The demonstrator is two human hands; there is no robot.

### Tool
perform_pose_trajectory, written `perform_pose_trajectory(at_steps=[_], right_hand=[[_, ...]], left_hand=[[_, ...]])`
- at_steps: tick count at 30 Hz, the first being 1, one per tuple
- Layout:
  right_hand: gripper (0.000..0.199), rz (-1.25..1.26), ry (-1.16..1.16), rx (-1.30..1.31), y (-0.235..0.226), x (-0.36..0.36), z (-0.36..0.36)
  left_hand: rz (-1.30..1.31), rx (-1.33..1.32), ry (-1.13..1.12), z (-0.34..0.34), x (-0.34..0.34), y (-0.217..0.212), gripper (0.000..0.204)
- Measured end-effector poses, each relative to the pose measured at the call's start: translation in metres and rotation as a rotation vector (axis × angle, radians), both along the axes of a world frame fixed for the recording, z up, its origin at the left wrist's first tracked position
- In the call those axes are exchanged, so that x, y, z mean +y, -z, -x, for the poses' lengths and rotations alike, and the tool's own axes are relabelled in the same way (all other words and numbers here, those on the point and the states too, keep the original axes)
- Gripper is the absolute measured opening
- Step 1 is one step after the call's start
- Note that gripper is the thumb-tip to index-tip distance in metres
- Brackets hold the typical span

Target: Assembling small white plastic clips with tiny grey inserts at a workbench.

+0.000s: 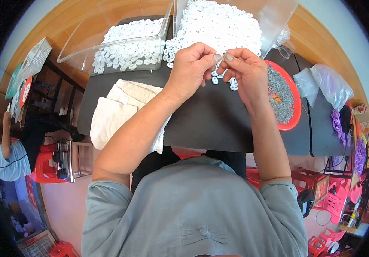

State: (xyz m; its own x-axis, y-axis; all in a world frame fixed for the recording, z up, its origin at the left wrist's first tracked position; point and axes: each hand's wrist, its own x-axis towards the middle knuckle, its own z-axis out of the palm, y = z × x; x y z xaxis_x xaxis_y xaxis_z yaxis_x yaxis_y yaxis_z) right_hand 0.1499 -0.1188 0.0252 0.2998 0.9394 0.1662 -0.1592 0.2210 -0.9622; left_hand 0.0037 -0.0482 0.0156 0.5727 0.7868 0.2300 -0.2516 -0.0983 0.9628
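Observation:
Above the dark table, my left hand and my right hand meet with thumbs and fingertips pinched close together. Whatever they hold is too small and covered to make out. Just beyond them spreads a big heap of white oval plastic pieces, spilling from a clear bin. A few loose oval pieces lie on the table below my fingers. Beside my right wrist is a red plate full of small thin grey parts, with something orange among them.
A second clear bin of white pieces stands far left. Folded cream towels lie under my left forearm. Clear plastic bags and purple cord are at the right. Another person works at the far left, near red stools.

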Motion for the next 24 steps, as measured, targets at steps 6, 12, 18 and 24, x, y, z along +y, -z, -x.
perform_pose_trajectory(at_steps=[6,12,18,24], right_hand=[[0.016,0.021,0.028,-0.020,-0.0016,-0.0019,-0.0002],[0.015,0.030,0.041,-0.069,0.0007,-0.0021,0.0050],[0.016,-0.014,0.015,-0.101,0.0010,-0.0025,0.0034],[0.017,0.004,0.030,-0.120,0.0020,-0.0008,0.0049]], left_hand=[[0.002,0.041,0.011,-0.0012,-0.0018,-0.0001,0.011],[0.008,0.042,-0.024,-0.0004,-0.0032,0.0006,0.010],[0.004,0.034,-0.013,-0.0001,-0.0037,-0.0033,0.011],[-0.023,0.054,0.010,0.0009,-0.0011,0.0032,0.012]])
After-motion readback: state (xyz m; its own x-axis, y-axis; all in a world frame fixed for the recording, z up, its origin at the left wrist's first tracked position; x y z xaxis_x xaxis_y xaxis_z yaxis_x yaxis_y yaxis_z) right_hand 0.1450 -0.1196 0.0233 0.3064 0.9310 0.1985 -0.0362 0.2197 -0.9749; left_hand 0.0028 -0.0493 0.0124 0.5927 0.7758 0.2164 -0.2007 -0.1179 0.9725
